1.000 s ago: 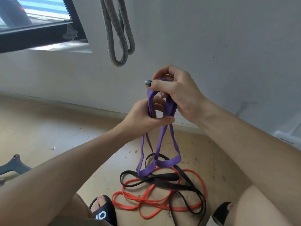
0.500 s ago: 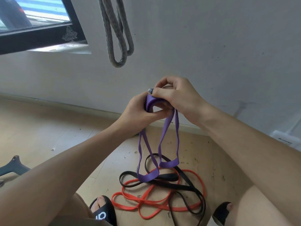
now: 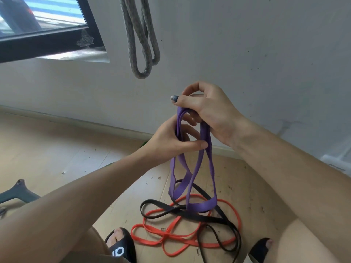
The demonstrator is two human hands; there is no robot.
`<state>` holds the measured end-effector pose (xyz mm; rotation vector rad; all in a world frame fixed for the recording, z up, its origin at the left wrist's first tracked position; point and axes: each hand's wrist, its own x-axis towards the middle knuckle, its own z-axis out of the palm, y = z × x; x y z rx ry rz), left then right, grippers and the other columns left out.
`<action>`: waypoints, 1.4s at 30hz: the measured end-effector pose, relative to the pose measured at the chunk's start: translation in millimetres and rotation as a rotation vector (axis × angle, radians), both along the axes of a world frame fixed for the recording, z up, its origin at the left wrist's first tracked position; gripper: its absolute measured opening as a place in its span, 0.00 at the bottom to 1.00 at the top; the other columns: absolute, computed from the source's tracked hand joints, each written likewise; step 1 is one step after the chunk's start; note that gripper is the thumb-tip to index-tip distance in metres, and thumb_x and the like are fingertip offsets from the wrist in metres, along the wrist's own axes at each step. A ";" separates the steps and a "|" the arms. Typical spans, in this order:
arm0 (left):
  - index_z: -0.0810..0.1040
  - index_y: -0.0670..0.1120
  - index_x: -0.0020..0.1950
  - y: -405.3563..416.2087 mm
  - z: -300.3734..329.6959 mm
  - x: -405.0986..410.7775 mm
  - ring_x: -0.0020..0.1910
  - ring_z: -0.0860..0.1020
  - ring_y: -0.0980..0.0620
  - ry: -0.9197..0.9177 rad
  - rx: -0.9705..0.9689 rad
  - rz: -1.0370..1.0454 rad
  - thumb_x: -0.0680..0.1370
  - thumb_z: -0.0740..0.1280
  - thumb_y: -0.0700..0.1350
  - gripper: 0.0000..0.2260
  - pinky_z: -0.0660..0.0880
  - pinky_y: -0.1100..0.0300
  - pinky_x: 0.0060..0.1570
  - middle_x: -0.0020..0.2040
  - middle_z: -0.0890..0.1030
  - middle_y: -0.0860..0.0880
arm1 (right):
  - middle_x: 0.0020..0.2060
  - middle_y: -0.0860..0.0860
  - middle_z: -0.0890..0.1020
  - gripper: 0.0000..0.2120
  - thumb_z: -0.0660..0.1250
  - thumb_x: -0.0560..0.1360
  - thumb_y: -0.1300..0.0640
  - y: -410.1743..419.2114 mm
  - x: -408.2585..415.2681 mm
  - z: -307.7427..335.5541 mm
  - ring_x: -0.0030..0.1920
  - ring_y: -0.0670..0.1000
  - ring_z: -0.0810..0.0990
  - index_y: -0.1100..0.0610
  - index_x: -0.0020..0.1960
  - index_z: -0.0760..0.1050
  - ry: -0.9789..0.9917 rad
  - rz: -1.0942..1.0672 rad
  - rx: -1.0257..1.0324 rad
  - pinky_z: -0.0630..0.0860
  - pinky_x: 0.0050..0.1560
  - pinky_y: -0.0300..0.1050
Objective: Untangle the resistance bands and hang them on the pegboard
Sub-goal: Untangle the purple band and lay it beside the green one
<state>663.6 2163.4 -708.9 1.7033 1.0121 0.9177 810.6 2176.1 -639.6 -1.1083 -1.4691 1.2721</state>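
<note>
— So, what has she got hold of?
— The purple resistance band [image 3: 191,179]. Her right hand [image 3: 210,112] is curled round its top, her left hand [image 3: 171,143] just below pinches one strand with thumb and fingers.
— And the rest of it?
— Hangs twisted in loops, the lowest over the tangle on the wooden floor [image 3: 57,149] — a black band [image 3: 207,218] crossed over an orange band [image 3: 182,242], near her sandals [image 3: 121,245].
— Anything on the wall?
— A grey braided rope [image 3: 140,44], looped, far left by the window [image 3: 43,29].
</note>
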 end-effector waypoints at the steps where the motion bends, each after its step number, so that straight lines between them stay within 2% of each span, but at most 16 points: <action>1: 0.75 0.42 0.63 -0.2 0.1 1.1 0.47 0.85 0.49 0.014 0.012 -0.008 0.71 0.80 0.38 0.24 0.81 0.56 0.41 0.55 0.82 0.41 | 0.29 0.48 0.76 0.13 0.77 0.75 0.54 -0.8 -1.2 -0.5 0.27 0.46 0.73 0.57 0.50 0.75 0.015 0.007 -0.008 0.70 0.31 0.40; 4: 0.75 0.42 0.62 -0.9 -0.9 3.9 0.40 0.82 0.57 0.066 0.023 -0.018 0.70 0.81 0.38 0.24 0.76 0.61 0.38 0.55 0.83 0.44 | 0.29 0.48 0.76 0.12 0.77 0.75 0.55 -1.3 -2.3 -1.5 0.26 0.44 0.73 0.57 0.49 0.75 0.038 0.029 -0.025 0.70 0.29 0.37; 9: 0.77 0.48 0.61 0.9 -1.6 -1.3 0.41 0.81 0.60 0.159 0.043 -0.018 0.70 0.82 0.44 0.23 0.75 0.62 0.43 0.54 0.84 0.49 | 0.29 0.49 0.76 0.11 0.77 0.75 0.58 -1.0 1.7 -0.7 0.24 0.45 0.72 0.58 0.49 0.74 0.049 0.049 -0.050 0.69 0.27 0.36; 13: 0.77 0.45 0.62 -1.9 3.4 -2.3 0.38 0.80 0.64 0.198 0.082 -0.047 0.71 0.81 0.43 0.23 0.74 0.69 0.41 0.53 0.84 0.50 | 0.29 0.50 0.76 0.11 0.76 0.74 0.60 -3.0 3.0 -0.2 0.23 0.45 0.72 0.58 0.50 0.74 0.071 0.069 -0.071 0.69 0.26 0.35; 15: 0.77 0.45 0.63 -2.3 4.1 -2.9 0.39 0.80 0.64 0.209 0.099 -0.046 0.71 0.82 0.44 0.24 0.74 0.69 0.43 0.53 0.84 0.50 | 0.30 0.51 0.76 0.11 0.76 0.75 0.61 -3.7 3.3 0.6 0.23 0.45 0.73 0.58 0.50 0.74 0.072 0.070 -0.080 0.69 0.26 0.35; 18: 0.76 0.49 0.64 -0.5 6.1 -5.9 0.47 0.82 0.60 0.261 0.144 -0.030 0.70 0.82 0.50 0.27 0.75 0.65 0.47 0.54 0.84 0.54 | 0.30 0.51 0.76 0.10 0.76 0.74 0.62 -3.8 3.6 1.8 0.24 0.46 0.73 0.58 0.48 0.74 0.097 0.059 -0.095 0.69 0.26 0.36; 22: 0.77 0.47 0.62 -1.2 7.1 -2.8 0.36 0.78 0.67 0.248 0.136 -0.023 0.69 0.82 0.48 0.25 0.71 0.72 0.37 0.54 0.83 0.52 | 0.28 0.50 0.74 0.11 0.75 0.75 0.63 -5.9 -0.5 1.6 0.22 0.45 0.71 0.59 0.48 0.72 0.185 0.033 -0.130 0.69 0.25 0.36; 24: 0.78 0.47 0.61 -3.3 1.7 1.5 0.42 0.81 0.64 0.197 0.095 -0.026 0.69 0.83 0.48 0.25 0.75 0.67 0.42 0.55 0.83 0.50 | 0.27 0.50 0.73 0.11 0.75 0.75 0.63 -7.8 -6.0 -2.9 0.22 0.46 0.70 0.58 0.48 0.72 0.241 0.003 -0.172 0.71 0.26 0.39; 26: 0.78 0.47 0.60 -5.1 -5.7 5.0 0.51 0.84 0.53 0.125 0.036 -0.008 0.67 0.82 0.48 0.24 0.82 0.53 0.50 0.54 0.84 0.49 | 0.27 0.48 0.73 0.11 0.76 0.74 0.60 -8.0 -13.1 -10.7 0.24 0.46 0.71 0.56 0.47 0.73 0.248 -0.048 -0.191 0.72 0.30 0.43; 27: 0.79 0.46 0.60 -5.7 -8.6 6.2 0.53 0.85 0.49 0.093 0.014 0.001 0.68 0.82 0.46 0.23 0.83 0.47 0.53 0.53 0.84 0.48 | 0.26 0.47 0.73 0.11 0.77 0.73 0.60 -7.5 -16.6 -14.6 0.24 0.46 0.71 0.55 0.46 0.74 0.253 -0.079 -0.194 0.72 0.31 0.43; 31: 0.80 0.42 0.54 -6.8 -18.4 8.8 0.48 0.85 0.39 0.001 -0.022 0.022 0.69 0.79 0.39 0.16 0.81 0.35 0.52 0.46 0.84 0.40 | 0.27 0.46 0.74 0.11 0.77 0.73 0.59 -6.3 -23.5 -22.2 0.25 0.45 0.71 0.55 0.44 0.74 0.270 -0.149 -0.191 0.69 0.28 0.41; 35: 0.78 0.38 0.53 -6.3 -24.3 5.4 0.45 0.80 0.30 0.038 -0.068 0.024 0.71 0.77 0.43 0.16 0.79 0.32 0.50 0.44 0.79 0.32 | 0.31 0.49 0.74 0.11 0.76 0.74 0.60 -3.5 -15.8 -16.3 0.25 0.46 0.69 0.55 0.44 0.73 0.325 -0.139 -0.222 0.69 0.28 0.41; 37: 0.77 0.40 0.50 -6.9 -25.3 3.3 0.40 0.78 0.36 0.078 -0.075 0.015 0.72 0.77 0.45 0.15 0.79 0.33 0.49 0.39 0.77 0.38 | 0.35 0.53 0.76 0.10 0.75 0.74 0.63 1.5 -9.6 -9.6 0.26 0.46 0.67 0.55 0.44 0.73 0.394 -0.132 -0.215 0.67 0.27 0.40; 38: 0.76 0.42 0.49 -7.1 -25.7 2.4 0.38 0.77 0.42 0.098 -0.075 0.010 0.73 0.76 0.46 0.13 0.79 0.36 0.49 0.38 0.76 0.44 | 0.34 0.54 0.77 0.10 0.74 0.74 0.64 4.4 -6.4 -6.1 0.26 0.46 0.67 0.56 0.44 0.73 0.428 -0.143 -0.205 0.66 0.26 0.39; 40: 0.76 0.49 0.46 -6.2 -26.9 0.0 0.39 0.77 0.52 0.154 -0.058 0.000 0.75 0.75 0.46 0.08 0.80 0.42 0.50 0.38 0.77 0.53 | 0.28 0.50 0.75 0.10 0.73 0.74 0.66 10.6 0.0 -0.5 0.25 0.46 0.66 0.57 0.43 0.72 0.488 -0.182 -0.200 0.64 0.25 0.38; 42: 0.76 0.60 0.45 -6.2 -25.5 -1.2 0.42 0.80 0.53 0.215 -0.036 -0.034 0.77 0.74 0.47 0.09 0.81 0.45 0.52 0.40 0.79 0.57 | 0.25 0.48 0.72 0.08 0.72 0.75 0.66 16.0 7.9 3.5 0.24 0.45 0.66 0.58 0.44 0.73 0.539 -0.213 -0.205 0.63 0.25 0.38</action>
